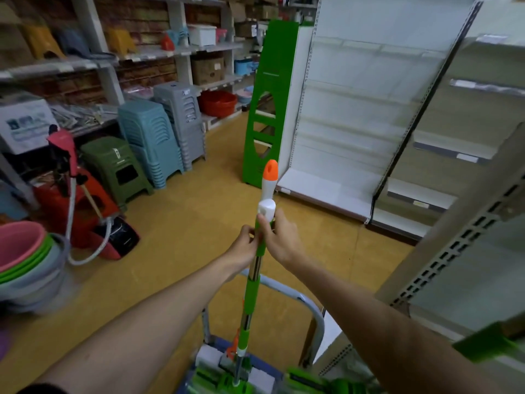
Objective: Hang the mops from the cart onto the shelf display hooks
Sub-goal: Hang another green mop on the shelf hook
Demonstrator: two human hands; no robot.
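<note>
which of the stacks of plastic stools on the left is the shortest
The dark green plastic stool stack, nearest the camera. It stands lower than the light blue stack beside it and the grey stack beyond that, which both rise well above it.

We record a green mop handle [257,245] with orange tip and white collar, a yellow floor [181,223], blue, grey and olive stools [150,137], and white shelving [355,109].

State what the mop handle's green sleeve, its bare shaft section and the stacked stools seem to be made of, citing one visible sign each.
Green sleeve: probably plastic, uniform matte colour.
Shaft section: likely polished metal, mirror-like reflections.
Stacked stools: apparently moulded plastic, solid colours, nested ribbed edges.
</note>
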